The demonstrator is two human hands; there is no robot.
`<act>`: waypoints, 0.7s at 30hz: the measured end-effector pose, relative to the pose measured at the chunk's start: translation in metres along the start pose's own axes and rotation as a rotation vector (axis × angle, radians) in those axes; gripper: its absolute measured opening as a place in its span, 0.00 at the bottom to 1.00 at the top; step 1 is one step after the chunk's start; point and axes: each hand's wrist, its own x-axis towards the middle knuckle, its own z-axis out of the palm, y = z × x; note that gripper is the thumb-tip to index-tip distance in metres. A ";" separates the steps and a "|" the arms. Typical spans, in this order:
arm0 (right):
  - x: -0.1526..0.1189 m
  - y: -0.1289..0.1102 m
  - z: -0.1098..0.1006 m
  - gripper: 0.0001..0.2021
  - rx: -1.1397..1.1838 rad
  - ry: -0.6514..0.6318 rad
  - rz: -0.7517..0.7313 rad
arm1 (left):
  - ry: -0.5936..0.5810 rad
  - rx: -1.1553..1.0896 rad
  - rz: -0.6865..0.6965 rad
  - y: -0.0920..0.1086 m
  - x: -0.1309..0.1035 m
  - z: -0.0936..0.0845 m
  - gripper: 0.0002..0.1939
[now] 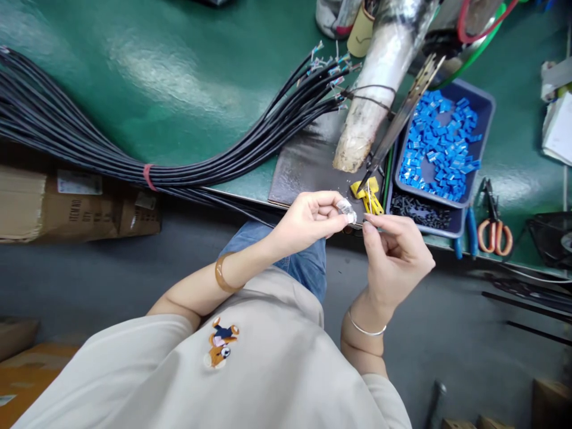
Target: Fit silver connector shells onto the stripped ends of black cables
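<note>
My left hand (310, 220) is closed in a pinch, and clear, whitish wrapping (347, 210) shows at its fingertips. Whatever lies between those fingers is too small to make out. Close beside it, my right hand (395, 244) pinches thumb against index finger on something tiny that I cannot name. The fingertips of the two hands face each other a short gap apart, at the bench edge. Just beyond them is a yellow clamp-like piece (373, 201). Above it points the dark tip of a long metal tool (395, 128).
A bundle of black cables (196, 170) with stripped ends crosses the green bench (179, 77). A wrapped pipe (369, 113) slants down ahead. To the right stand a bin (485, 125) of blue connectors, a lower bin (456, 228) of small black parts, and orange-handled scissors (494, 235).
</note>
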 end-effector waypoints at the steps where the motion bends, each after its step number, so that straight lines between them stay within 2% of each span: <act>1: 0.001 -0.001 -0.001 0.07 -0.026 -0.017 -0.032 | 0.002 -0.001 0.007 -0.001 0.000 0.001 0.07; 5: 0.002 -0.005 -0.006 0.09 -0.130 -0.094 -0.130 | 0.010 0.003 0.032 -0.005 0.001 0.002 0.08; 8: 0.002 -0.005 -0.007 0.09 -0.134 -0.125 -0.124 | 0.012 0.035 0.074 -0.007 0.000 0.002 0.08; 10: 0.000 -0.002 -0.005 0.08 -0.086 -0.095 -0.083 | 0.011 0.061 0.099 -0.008 0.000 0.002 0.07; 15: -0.003 0.008 0.010 0.04 0.170 0.105 0.126 | 0.039 0.106 0.129 -0.007 -0.001 0.002 0.05; 18: -0.006 0.012 0.019 0.02 0.300 0.095 0.223 | 0.052 0.104 0.138 -0.007 -0.001 0.003 0.05; 21: -0.008 0.011 0.023 0.03 0.302 0.091 0.240 | 0.054 0.103 0.142 -0.006 -0.001 0.003 0.06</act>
